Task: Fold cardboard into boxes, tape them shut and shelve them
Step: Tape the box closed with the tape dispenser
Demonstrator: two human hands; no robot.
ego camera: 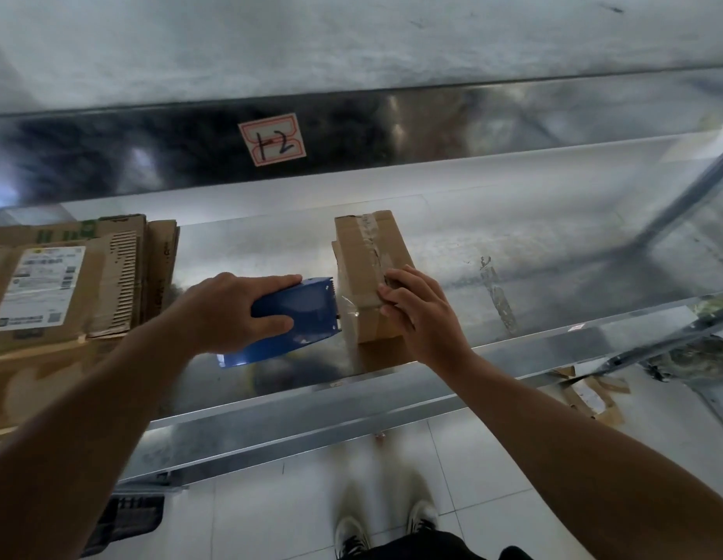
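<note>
**A:** Far left of the left hand (234, 313)?

**B:** Stack of flattened brown cardboard (68, 284), lying on the shiny metal shelf (554, 252) and reaching toward its front lip. Band of bare metal between stack and knuckles.

**A:** And the left hand itself?

**B:** Wrapped round a blue plastic tape dispenser (295, 317), nose pointing right, just beside the small brown cardboard box (368, 268). Clear film bridging the gap.

**A:** Box relative to the right hand (422, 313)?

**B:** Under it. Fingers curled over the near top edge, gripping. Taped seam running away from the fingertips. Close to the front lip.

**A:** Room beyond?

**B:** Right of the right hand, wide open shelf, with only a crumpled strip of clear tape (497, 293) stuck there. Upper shelf edge overhead, bearing a white label (273, 139).
</note>
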